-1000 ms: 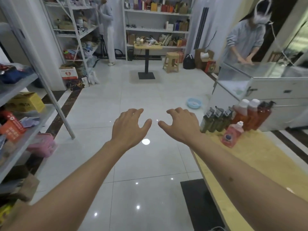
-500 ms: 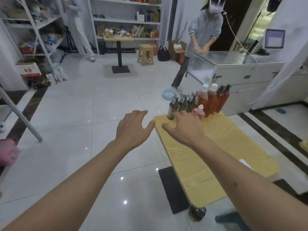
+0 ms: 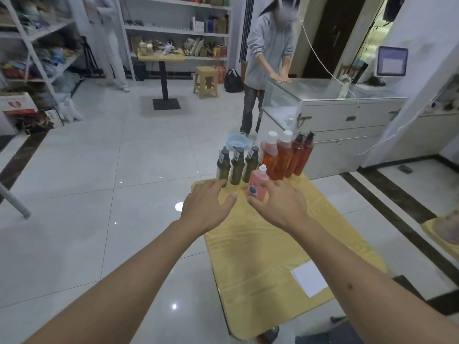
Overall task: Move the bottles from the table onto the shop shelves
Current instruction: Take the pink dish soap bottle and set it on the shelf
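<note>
both hands are out over the far end of the table, fingers spread and loose, neither one gripping anything. the right hand (image 3: 280, 206) is just in front of the small pink bottle (image 3: 258, 182), thumb and fingers reaching either side of it, can't really tell if they're touching it. the left hand (image 3: 206, 207) hovers beside it, fingertips close to the first of the dark green bottles (image 3: 222, 167).

the bottles are all bunched at the far edge of the yellow wood-grain table (image 3: 260, 256): three dark green ones with black caps in a row, then two orange bottles (image 3: 278, 157) with white caps, then two red pump bottles (image 3: 301, 155) on the right. pink one stands alone in front.

a white sheet of paper (image 3: 309, 281) lies on the near right part of the table. past it there's a blue basin (image 3: 238, 141) on the tile floor, a glass counter (image 3: 323, 95) with a person in a grey hoodie (image 3: 268, 45) leaning on it, and white shop shelves (image 3: 173, 31) at the back and the left.
</note>
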Available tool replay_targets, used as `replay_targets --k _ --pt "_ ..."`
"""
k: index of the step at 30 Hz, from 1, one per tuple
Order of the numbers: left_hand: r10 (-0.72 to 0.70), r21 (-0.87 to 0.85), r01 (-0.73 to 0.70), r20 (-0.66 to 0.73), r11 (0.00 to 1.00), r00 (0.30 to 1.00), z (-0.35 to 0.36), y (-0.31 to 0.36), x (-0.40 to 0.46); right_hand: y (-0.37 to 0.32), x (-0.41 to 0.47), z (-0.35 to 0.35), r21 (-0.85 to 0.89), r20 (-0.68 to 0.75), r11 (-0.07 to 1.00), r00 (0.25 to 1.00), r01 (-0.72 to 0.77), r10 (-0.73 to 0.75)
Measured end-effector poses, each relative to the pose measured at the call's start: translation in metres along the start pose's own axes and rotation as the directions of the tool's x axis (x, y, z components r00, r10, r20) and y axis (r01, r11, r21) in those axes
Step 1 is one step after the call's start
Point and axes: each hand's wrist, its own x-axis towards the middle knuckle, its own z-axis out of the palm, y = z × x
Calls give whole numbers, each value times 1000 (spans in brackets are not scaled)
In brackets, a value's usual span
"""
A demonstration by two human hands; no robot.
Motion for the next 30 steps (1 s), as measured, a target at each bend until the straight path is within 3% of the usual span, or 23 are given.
replay_targets --k 12,20,30 --pt "-10 -113 26 145 993 989 44 0 100 42 84 38 78 77 989 990 -122 116" --pt "18 -222 53 306 974 952 80 -4 184 67 145 64 145 139 956 962 -255 236" --pt "10 -273 113 414 955 910 140 -11 257 95 201 107 243 217 908 931 -341 292"
